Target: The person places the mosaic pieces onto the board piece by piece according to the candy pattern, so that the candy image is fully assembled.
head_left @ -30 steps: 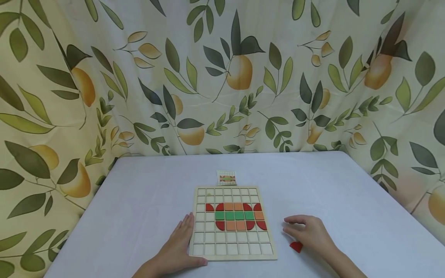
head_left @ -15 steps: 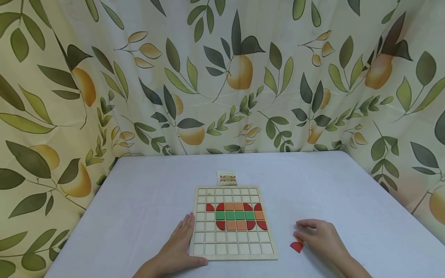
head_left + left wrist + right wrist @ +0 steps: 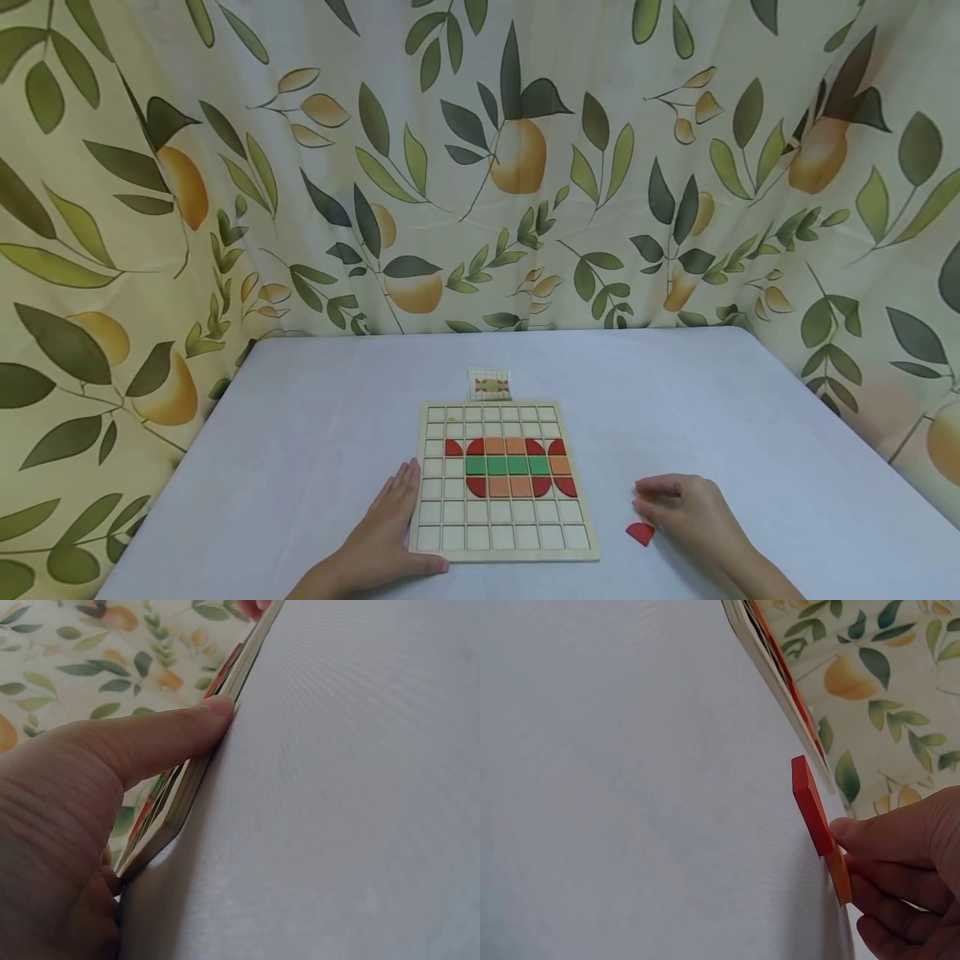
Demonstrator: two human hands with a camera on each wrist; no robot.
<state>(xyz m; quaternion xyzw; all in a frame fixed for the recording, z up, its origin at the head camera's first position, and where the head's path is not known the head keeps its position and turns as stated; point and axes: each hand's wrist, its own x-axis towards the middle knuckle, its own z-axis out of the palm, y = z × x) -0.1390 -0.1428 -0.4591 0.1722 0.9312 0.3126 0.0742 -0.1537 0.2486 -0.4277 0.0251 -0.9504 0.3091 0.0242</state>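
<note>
A wooden grid board [image 3: 504, 542] lies on the table, with red curved tiles, orange squares and green squares [image 3: 495, 466] in its cells. My left hand [image 3: 382, 529] steadies the board's near left corner, straight fingers along the left edge; in the left wrist view the thumb [image 3: 165, 742] presses the near edge. To the right of the board, my right hand [image 3: 693, 517] is low over the table with curled fingers. The right wrist view has its fingertips pinching an orange tile [image 3: 840, 877], beside a red quarter-round tile [image 3: 641, 533]. In the head view the hand hides the orange tile.
A small pattern card [image 3: 489, 384] lies just beyond the board's far edge. White cloth covers the table [image 3: 322, 417]. A fruit-and-leaf curtain [image 3: 465, 250] hangs behind the table and along both sides.
My right hand has shifted right, away from the board, leaving more of the red quarter-round tile uncovered. In the last half second it has barely moved. The left hand and board stay still.
</note>
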